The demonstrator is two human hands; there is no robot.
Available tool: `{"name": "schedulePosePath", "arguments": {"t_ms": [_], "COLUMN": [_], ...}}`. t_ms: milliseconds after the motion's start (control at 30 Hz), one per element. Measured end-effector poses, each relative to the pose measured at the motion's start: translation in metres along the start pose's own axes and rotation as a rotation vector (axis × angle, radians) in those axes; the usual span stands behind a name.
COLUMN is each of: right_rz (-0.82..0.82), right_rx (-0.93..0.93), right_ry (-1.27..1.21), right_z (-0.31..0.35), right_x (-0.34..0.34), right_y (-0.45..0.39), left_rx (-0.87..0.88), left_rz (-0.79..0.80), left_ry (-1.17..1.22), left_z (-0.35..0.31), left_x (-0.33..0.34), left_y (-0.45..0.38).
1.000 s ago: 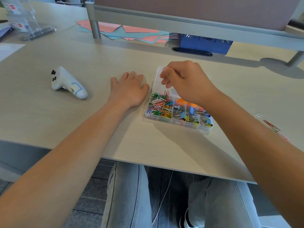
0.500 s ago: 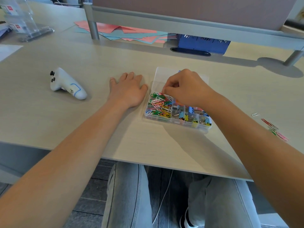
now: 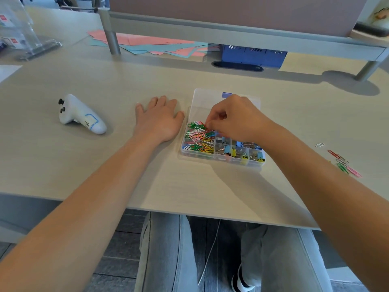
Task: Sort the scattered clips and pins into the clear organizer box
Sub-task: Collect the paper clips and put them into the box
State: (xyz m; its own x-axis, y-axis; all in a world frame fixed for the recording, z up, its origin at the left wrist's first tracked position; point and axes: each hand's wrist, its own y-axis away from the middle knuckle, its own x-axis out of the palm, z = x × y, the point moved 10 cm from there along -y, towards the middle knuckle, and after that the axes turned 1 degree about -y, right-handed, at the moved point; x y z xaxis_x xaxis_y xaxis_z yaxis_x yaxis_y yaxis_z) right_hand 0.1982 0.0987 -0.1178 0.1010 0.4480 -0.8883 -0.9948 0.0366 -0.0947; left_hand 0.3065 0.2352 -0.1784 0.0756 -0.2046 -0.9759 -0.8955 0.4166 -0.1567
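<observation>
Your right hand (image 3: 235,119), fingers curled over the organizer box (image 3: 223,157) with any held clip hidden, sits nearer the loose clips (image 3: 345,165) lying to its right, while your left hand (image 3: 159,121) rests flat.

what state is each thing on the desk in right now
organizer box: lid open, flat behind it
paper clips in box: piled in left compartment
loose paper clips: scattered on desk, right
left hand: flat on desk beside box
right hand: fingers curled over clip pile
white controller: lying untouched, left
</observation>
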Motion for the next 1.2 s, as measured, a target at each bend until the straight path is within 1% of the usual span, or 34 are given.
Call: {"name": "schedulePosePath", "arguments": {"t_ms": [100,233,400,533,667,900,1200], "right_rz": [0.019,-0.075,-0.024,-0.032,-0.079,-0.07,-0.1], "right_rx": [-0.024,-0.045,-0.093,-0.123,-0.074,-0.031,-0.057], "right_ry": [0.05,0.017,0.021,0.047,0.004,-0.011,0.019], "right_z": [0.001,0.006,0.018,0.022,0.012,-0.002,0.007], "right_x": [0.003,-0.004,0.005,0.004,-0.008,-0.013,-0.006], "right_y": [-0.002,-0.001,-0.004,-0.001,0.005,0.025,0.025], "left_rx": [-0.002,-0.004,-0.009,-0.014,-0.013,-0.011,-0.006], "left_rz": [0.005,0.01,0.004,0.011,0.017,0.022,0.014], "left_ry": [-0.005,-0.003,-0.009,-0.004,0.003,0.013,0.011], "left_z": [0.001,0.001,0.002,0.003,0.004,0.003,0.002], "left_x": [0.001,0.002,0.003,0.005,0.007,0.005,0.003], "left_y": [-0.001,-0.002,-0.002,-0.004,-0.004,-0.003,-0.002]}}
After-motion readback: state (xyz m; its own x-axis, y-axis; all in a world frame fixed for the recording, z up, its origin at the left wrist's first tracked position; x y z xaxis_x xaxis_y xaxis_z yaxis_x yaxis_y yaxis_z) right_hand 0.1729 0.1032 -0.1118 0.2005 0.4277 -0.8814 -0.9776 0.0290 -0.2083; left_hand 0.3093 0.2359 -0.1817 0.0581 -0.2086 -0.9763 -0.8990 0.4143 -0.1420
